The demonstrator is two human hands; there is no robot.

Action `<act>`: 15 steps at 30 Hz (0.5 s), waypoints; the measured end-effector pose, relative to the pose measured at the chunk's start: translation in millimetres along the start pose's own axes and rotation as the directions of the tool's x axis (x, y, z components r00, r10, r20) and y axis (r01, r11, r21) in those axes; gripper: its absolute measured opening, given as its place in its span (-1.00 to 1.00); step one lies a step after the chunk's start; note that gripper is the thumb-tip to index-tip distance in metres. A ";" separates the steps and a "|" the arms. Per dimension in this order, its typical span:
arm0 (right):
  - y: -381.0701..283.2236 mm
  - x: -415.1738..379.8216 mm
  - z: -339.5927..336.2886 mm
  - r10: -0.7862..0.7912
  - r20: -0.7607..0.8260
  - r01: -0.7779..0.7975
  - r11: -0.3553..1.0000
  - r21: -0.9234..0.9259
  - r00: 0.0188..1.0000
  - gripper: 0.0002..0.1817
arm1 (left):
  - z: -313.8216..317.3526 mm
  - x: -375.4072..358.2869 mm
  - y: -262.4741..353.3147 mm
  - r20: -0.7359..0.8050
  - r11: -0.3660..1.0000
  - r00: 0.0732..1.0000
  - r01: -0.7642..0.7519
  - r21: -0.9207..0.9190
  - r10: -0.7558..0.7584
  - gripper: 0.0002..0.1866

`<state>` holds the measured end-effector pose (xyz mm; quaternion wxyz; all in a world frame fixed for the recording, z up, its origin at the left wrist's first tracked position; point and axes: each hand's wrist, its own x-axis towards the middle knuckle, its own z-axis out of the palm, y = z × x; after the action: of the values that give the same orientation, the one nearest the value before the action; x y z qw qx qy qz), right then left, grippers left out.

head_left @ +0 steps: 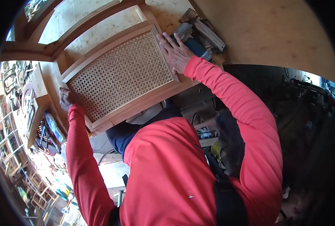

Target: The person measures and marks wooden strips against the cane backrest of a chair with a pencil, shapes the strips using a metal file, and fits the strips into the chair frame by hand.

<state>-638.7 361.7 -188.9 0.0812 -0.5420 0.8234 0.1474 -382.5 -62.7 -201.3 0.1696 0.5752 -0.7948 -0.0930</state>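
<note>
A wooden frame with a woven cane panel [118, 73] lies at a slant on the workbench in front of my body. My left hand [66, 98] is closed around the frame's left edge, its fingers curled and partly hidden. On the opposite side, my right hand [176, 54] rests with spread fingers along the right edge of the frame. Just beyond that hand lies a blue and grey power tool [196, 46], and beside it are some wood offcuts [209, 33].
Curved wooden framework [88, 24] rises behind the panel at the upper left. A large plywood sheet [276, 34] fills the upper right. Several wooden frames [39, 188] stand in the bright area at lower left. A basket-like container [46, 133] sits below the bench's left side.
</note>
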 end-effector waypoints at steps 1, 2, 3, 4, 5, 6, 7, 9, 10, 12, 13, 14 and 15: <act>-1.2 0.3 2.3 0.005 0.003 -0.005 1.000 0.007 1.000 0.40 | -3.3 -1.4 5.6 0.020 0.998 0.999 0.040 -0.043 -0.039 -0.27; -1.5 1.1 3.8 0.009 0.004 -0.010 1.000 0.010 1.000 0.40 | -6.7 -3.0 11.4 0.040 0.993 0.996 0.081 -0.085 -0.077 -0.26; -1.0 1.1 5.8 0.012 0.005 -0.013 1.000 0.013 1.000 0.40 | 13.6 24.5 -22.8 0.070 0.993 0.997 0.031 -0.116 -0.023 -0.30; 1.1 0.8 8.5 0.010 -0.006 -0.010 0.998 0.061 1.000 0.41 | 33.4 51.4 -56.3 0.099 0.989 0.995 -0.017 -0.150 0.032 -0.33; 1.0 -0.9 7.8 0.010 0.010 -0.011 0.997 0.071 1.000 0.41 | 52.0 77.3 -88.3 0.128 0.981 0.988 -0.062 -0.186 0.087 -0.37; 1.1 -1.2 6.2 0.009 0.025 -0.011 0.997 0.082 1.000 0.41 | 37.8 64.8 -73.5 -0.021 0.969 0.985 -0.174 -0.177 0.173 -0.44; 3.8 -0.4 4.2 0.010 0.037 -0.013 0.996 0.090 0.999 0.40 | 22.1 51.3 -56.8 -0.170 0.951 0.952 -0.278 -0.136 0.254 -0.50; 5.0 -0.6 3.3 0.013 0.045 -0.017 0.997 0.075 0.999 0.40 | -15.6 -10.8 9.7 -0.177 0.890 0.919 -0.387 -0.241 0.352 -0.65; 2.7 -0.7 3.3 0.010 0.050 -0.014 0.997 0.072 0.999 0.40 | -28.6 -53.4 44.0 -0.044 0.844 0.923 -0.368 -0.390 0.382 -0.73; 2.5 1.1 2.2 0.000 0.059 -0.004 0.998 0.070 0.998 0.40 | -30.0 -119.1 91.9 0.181 0.685 0.691 -0.580 -0.441 0.700 -0.81; 4.1 0.4 1.7 -0.001 0.064 -0.003 0.998 0.065 0.998 0.40 | -32.3 -152.1 117.6 0.320 0.659 0.577 -0.626 -0.418 0.751 -0.79; 5.1 0.0 1.3 -0.002 0.062 -0.002 0.998 0.060 0.998 0.40 | -28.3 -181.3 139.9 0.400 0.640 0.500 -0.613 -0.463 0.768 -0.73; 4.8 0.3 0.8 0.001 0.061 -0.004 0.998 0.057 0.998 0.41 | -15.8 -205.6 155.0 0.425 0.594 0.427 -0.676 -0.436 0.798 -0.68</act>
<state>-643.2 363.5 -189.0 0.1215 -0.5338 0.8250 0.1403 -455.6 182.3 -167.0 -0.0026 0.0881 -0.9620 -0.2585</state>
